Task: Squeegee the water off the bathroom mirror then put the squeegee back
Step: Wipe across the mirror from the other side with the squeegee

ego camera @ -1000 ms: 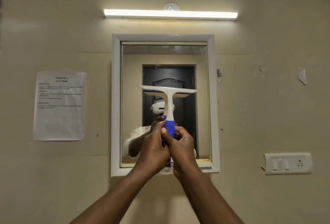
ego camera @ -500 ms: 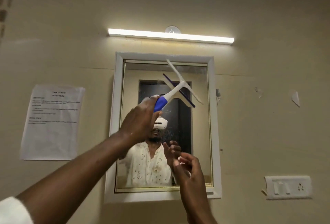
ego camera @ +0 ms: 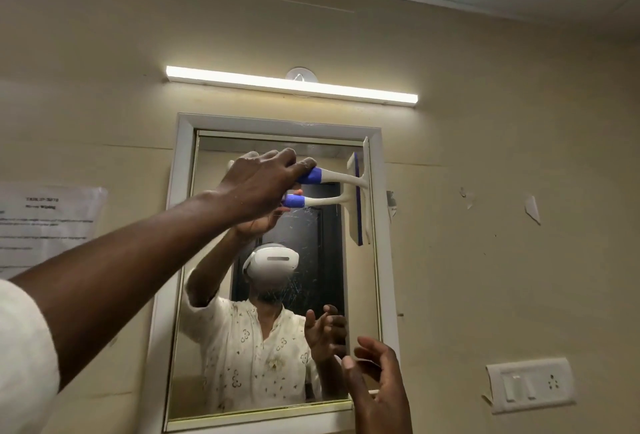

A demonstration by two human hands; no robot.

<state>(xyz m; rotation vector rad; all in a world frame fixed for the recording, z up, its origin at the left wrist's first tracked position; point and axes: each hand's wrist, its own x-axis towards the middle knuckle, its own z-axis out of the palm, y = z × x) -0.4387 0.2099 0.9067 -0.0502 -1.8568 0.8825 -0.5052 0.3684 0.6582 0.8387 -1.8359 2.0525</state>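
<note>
A white squeegee (ego camera: 341, 175) with a blue grip lies sideways against the upper right of the white-framed mirror (ego camera: 180, 260). Its blade stands upright along the mirror's right edge, and its reflection shows just below it. My left hand (ego camera: 263, 181) is shut on the blue handle, arm stretched up from the lower left. My right hand (ego camera: 377, 378) hovers open in front of the mirror's lower right corner, holding nothing. Faint streaks show on the glass near its middle.
A lit tube light (ego camera: 291, 85) hangs above the mirror. A paper notice (ego camera: 48, 222) is stuck to the wall at the left. A white switch and socket plate (ego camera: 530, 385) sits low on the right wall. A person with a white headset is reflected in the glass.
My right hand let go of the handle and dropped to the lower right. My left hand swung the squeegee from upright to sideways and moved its blade to the mirror's upper right edge.
</note>
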